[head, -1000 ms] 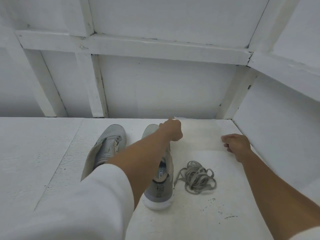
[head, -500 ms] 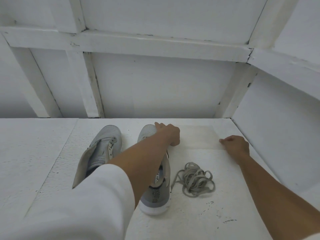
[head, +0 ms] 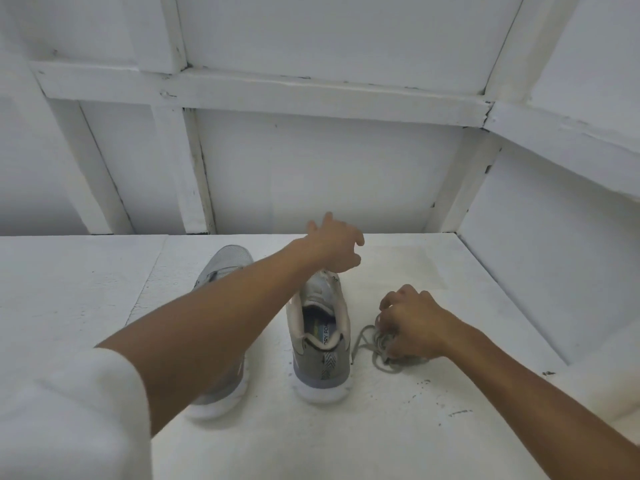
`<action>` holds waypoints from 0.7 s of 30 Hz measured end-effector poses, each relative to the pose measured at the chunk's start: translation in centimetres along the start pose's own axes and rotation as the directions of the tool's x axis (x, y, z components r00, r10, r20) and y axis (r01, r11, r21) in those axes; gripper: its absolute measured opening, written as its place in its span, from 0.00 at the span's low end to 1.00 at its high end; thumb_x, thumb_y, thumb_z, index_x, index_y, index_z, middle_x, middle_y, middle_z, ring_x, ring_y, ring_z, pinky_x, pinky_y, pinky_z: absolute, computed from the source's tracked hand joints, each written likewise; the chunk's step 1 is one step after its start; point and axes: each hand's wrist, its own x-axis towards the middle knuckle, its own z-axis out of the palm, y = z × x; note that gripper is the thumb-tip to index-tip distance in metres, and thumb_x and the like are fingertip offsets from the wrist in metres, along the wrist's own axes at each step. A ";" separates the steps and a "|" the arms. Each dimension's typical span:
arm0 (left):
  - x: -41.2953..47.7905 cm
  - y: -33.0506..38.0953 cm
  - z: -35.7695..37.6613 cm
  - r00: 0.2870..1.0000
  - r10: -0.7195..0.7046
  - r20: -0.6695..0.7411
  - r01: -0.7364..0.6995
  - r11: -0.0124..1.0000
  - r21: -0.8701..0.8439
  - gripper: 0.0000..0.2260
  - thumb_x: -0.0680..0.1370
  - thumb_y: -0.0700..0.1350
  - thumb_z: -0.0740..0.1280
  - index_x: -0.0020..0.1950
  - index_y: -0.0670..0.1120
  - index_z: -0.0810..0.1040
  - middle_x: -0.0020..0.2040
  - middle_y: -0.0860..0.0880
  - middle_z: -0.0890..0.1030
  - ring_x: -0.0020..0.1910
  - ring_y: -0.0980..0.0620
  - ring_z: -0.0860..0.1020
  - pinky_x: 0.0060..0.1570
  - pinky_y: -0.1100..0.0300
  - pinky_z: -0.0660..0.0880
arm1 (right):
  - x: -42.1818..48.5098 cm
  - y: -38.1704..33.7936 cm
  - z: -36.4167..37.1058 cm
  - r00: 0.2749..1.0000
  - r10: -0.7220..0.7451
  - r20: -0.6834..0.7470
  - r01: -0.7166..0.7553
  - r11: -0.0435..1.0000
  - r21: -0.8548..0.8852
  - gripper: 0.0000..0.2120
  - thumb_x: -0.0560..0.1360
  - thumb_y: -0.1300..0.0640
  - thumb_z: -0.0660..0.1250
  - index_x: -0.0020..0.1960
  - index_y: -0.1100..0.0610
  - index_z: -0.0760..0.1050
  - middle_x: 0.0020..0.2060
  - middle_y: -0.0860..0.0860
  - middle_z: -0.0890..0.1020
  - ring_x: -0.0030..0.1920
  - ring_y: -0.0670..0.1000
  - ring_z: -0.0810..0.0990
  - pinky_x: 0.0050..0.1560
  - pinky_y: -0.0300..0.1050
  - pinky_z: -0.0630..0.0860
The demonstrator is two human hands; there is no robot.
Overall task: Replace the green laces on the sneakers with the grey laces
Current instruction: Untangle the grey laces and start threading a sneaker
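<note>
White-painted boards and beams made up the wall point(head: 329, 168) behind a white counter point(head: 381, 441), which was scuffed with a few dark specks point(head: 460, 413) toward its near right. Two grey sneakers stood on it side by side, heels toward the person. The right-side sneaker point(head: 320, 344) was in plain sight, with a pale collar, a white sole and a chevron strip down its heel. On the insole label point(head: 326, 337) I could read only the letters "ORY FOA". The left-side sneaker point(head: 227, 265) was mostly hidden behind the person's forearm and white sleeve point(head: 86, 403).

The left hand point(head: 334, 244) was stretched out over the toe end of the right-side sneaker, fingers spread and loose and holding nothing. Whether it touched the shoe I couldn't tell. The grey laces point(head: 379, 346) lay in a tangled bundle on the counter just beside that sneaker's heel, and the right hand point(head: 414, 323) was down on them, fingers curled into the heap and gripping it
</note>
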 end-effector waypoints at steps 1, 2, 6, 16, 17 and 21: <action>-0.8 -0.1 -0.3 1.000 0.017 -0.016 -0.017 1.000 -0.011 0.20 0.79 0.51 0.62 0.71 0.55 0.70 0.73 0.51 0.68 0.77 0.42 0.50 0.70 0.44 0.54 | -0.2 0.0 -0.1 1.000 -0.006 -0.030 0.006 1.000 -0.007 0.13 0.72 0.47 0.69 0.55 0.48 0.81 0.64 0.45 0.72 0.63 0.52 0.64 0.55 0.47 0.64; -1.6 -0.2 -0.6 0.999 0.035 -0.032 -0.036 0.999 -0.025 0.19 0.79 0.51 0.62 0.70 0.54 0.71 0.72 0.51 0.69 0.77 0.43 0.51 0.69 0.44 0.55 | -0.4 0.1 -0.1 0.998 -0.012 -0.054 0.012 1.000 0.001 0.10 0.74 0.50 0.67 0.54 0.49 0.81 0.64 0.45 0.72 0.63 0.52 0.64 0.54 0.47 0.63; -4.6 -0.1 -1.3 0.985 0.108 -0.135 -0.122 0.987 -0.103 0.14 0.79 0.49 0.63 0.64 0.52 0.77 0.64 0.50 0.76 0.69 0.47 0.64 0.63 0.52 0.63 | -1.7 1.1 -1.1 0.994 0.029 -0.109 -0.012 0.988 0.153 0.03 0.76 0.52 0.67 0.44 0.45 0.77 0.61 0.43 0.73 0.62 0.50 0.66 0.59 0.46 0.66; -7.3 3.7 -1.4 0.964 0.264 -0.020 -0.261 0.935 -0.242 0.15 0.77 0.53 0.68 0.62 0.51 0.79 0.53 0.55 0.83 0.47 0.57 0.75 0.40 0.67 0.67 | -6.5 2.0 -5.7 0.963 0.134 -0.234 -0.007 0.880 0.475 0.08 0.74 0.53 0.72 0.38 0.44 0.78 0.40 0.44 0.82 0.42 0.40 0.81 0.45 0.43 0.78; -7.4 4.0 -1.4 0.961 0.275 0.001 -0.266 0.929 -0.258 0.16 0.77 0.54 0.69 0.63 0.51 0.79 0.53 0.55 0.83 0.46 0.57 0.75 0.42 0.65 0.67 | -7.0 1.8 -6.1 0.957 0.143 -0.254 0.000 0.873 0.488 0.07 0.74 0.54 0.72 0.38 0.45 0.79 0.39 0.44 0.82 0.41 0.41 0.81 0.44 0.43 0.77; -7.9 5.2 -1.7 0.952 0.307 -0.004 -0.295 0.913 -0.280 0.15 0.75 0.56 0.70 0.59 0.52 0.80 0.43 0.56 0.81 0.43 0.56 0.76 0.42 0.62 0.70 | -8.5 1.4 -7.8 0.926 0.194 -0.324 0.019 0.833 0.553 0.04 0.73 0.54 0.73 0.39 0.49 0.82 0.37 0.49 0.83 0.42 0.52 0.81 0.45 0.50 0.77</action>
